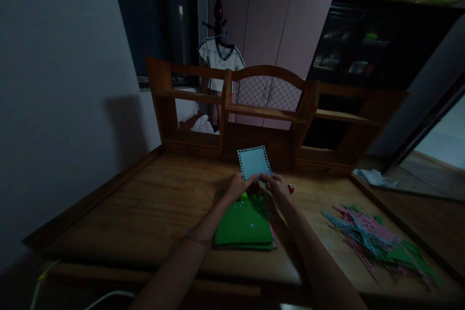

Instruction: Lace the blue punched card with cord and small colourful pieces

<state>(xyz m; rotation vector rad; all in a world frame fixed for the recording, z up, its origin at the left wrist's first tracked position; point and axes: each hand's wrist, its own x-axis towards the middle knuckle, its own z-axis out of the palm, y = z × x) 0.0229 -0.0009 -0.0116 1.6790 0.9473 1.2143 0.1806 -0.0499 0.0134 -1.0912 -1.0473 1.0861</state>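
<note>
My left hand and my right hand hold up a square sheet of pale blue paper between them. A row of small dark shapes, perhaps punched holes, runs along its edges. The thumbs lie on its lower edge; the other fingers are mostly hidden. Below the hands, a stack of green paper lies on the desk with small pale bits on top and a pink edge showing under it. Something small and red sits just right of my right hand, and another red item is partly hidden between the hands.
Pink, blue and green paper scraps are heaped on the right of the wooden desk. A wooden shelf unit stands along its back edge, with a wall on the left. White cables hang near the front left.
</note>
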